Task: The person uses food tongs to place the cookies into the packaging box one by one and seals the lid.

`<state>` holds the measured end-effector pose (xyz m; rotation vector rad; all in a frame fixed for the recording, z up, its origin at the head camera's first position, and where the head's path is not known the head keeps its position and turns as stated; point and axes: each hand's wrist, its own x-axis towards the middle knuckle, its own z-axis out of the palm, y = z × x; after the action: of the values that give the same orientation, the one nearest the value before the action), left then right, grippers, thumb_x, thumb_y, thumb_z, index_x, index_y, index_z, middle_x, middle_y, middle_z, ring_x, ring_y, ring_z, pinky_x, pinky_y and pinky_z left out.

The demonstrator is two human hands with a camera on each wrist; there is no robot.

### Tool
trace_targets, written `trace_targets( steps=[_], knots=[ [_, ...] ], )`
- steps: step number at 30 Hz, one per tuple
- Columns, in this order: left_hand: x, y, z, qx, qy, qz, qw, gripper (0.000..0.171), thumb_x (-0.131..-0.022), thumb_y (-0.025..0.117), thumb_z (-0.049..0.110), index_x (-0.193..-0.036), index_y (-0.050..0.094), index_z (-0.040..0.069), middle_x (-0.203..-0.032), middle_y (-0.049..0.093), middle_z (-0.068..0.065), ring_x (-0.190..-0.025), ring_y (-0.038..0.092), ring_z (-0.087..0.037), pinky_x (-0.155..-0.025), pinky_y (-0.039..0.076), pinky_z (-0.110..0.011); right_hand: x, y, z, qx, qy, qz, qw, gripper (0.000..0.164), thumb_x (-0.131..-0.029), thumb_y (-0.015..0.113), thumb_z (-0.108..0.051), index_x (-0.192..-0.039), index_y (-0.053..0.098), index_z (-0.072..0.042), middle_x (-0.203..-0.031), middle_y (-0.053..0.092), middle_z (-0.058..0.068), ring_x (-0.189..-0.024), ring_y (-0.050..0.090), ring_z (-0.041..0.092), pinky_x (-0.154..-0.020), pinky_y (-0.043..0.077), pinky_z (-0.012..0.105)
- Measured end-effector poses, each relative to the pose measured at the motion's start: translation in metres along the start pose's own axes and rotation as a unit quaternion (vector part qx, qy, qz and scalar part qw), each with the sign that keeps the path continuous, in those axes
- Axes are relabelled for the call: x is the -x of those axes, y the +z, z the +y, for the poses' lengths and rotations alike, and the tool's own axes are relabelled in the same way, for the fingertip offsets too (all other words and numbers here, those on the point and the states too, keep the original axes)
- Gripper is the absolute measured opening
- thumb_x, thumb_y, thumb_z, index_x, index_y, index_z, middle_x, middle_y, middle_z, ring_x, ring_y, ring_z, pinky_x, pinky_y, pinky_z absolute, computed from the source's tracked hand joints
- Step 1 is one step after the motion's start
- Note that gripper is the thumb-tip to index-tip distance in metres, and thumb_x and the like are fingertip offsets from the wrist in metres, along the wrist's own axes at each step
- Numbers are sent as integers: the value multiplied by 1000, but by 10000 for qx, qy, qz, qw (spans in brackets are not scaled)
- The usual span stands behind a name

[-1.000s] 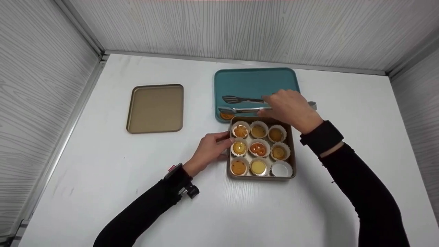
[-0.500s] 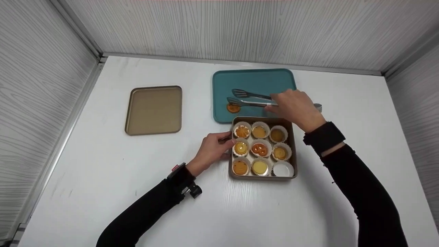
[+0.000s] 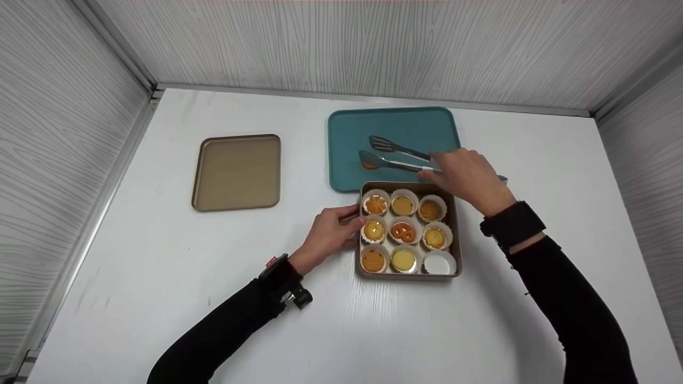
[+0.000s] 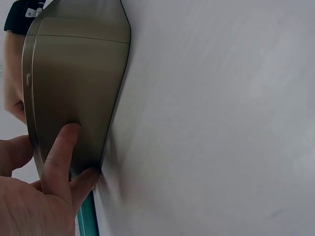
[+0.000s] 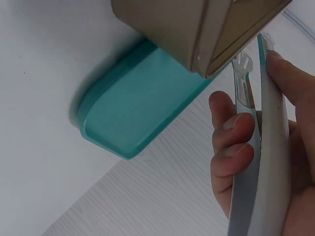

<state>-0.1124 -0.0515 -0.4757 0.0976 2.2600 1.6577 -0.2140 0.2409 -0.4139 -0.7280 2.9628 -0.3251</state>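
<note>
In the head view my left hand (image 3: 331, 232) holds the left wall of a square gold tin (image 3: 460, 250), thumb over the rim. The left wrist view has its fingers (image 4: 61, 152) against the tin's outer side. Inside stand paper cups holding cookies; the front-right paper cup (image 3: 439, 263) has none in it. My right hand (image 3: 469, 176) grips metal tongs (image 3: 397, 162) with spread arms, above a teal tray (image 3: 395, 122). One slotted tong head overlaps an orange-brown cookie (image 3: 369, 166) on that tray, hiding most of it. In the right wrist view, curled fingers wrap the tong handles (image 5: 273, 162).
A shallow gold square lid or tray (image 3: 237, 173) lies to the left on the white table (image 3: 160, 266). The tin stands right at the front edge of the teal tray. Grey wood-patterned panels (image 3: 373, 48) border the table at the back and sides.
My right hand and the tongs have moved right, and the tongs have tilted. The cookie has shifted right and slightly back from the tray's front-left corner. My left hand stays at the tin.
</note>
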Motion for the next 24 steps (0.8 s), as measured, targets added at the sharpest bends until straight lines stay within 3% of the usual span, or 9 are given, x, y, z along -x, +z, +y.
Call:
trace_targets(
  steps=[9, 17, 24],
  knots=[
    [-1, 0, -1, -79, 21, -11, 10000, 48, -102, 68, 24, -143, 61, 1, -136, 67, -13, -128, 62, -21, -110, 46, -36, 5, 8, 3, -54, -96, 6, 9999, 51, -99, 71, -40, -125, 68, 4, -94, 73, 23, -79, 70, 40, -71, 57, 55],
    [-4, 3, 1, -30, 84, -30, 10000, 47, -102, 67, 22, -143, 61, 1, -136, 67, -14, -130, 60, -22, -110, 45, -36, 8, 13, 11, 203, -230, 351, 9989, 35, -99, 72, -35, -104, 70, -1, -73, 63, 13, -62, 59, 29, -58, 52, 49],
    [-4, 2, 1, -15, 117, -39, 9999, 46, -102, 68, 22, -143, 61, 1, -135, 68, -13, -128, 62, -22, -109, 46, -36, 11, 15, 18, -96, -202, 476, 9986, 31, -100, 71, -34, -95, 68, -3, -70, 61, 9, -61, 53, 25, -57, 44, 42]
  ],
)
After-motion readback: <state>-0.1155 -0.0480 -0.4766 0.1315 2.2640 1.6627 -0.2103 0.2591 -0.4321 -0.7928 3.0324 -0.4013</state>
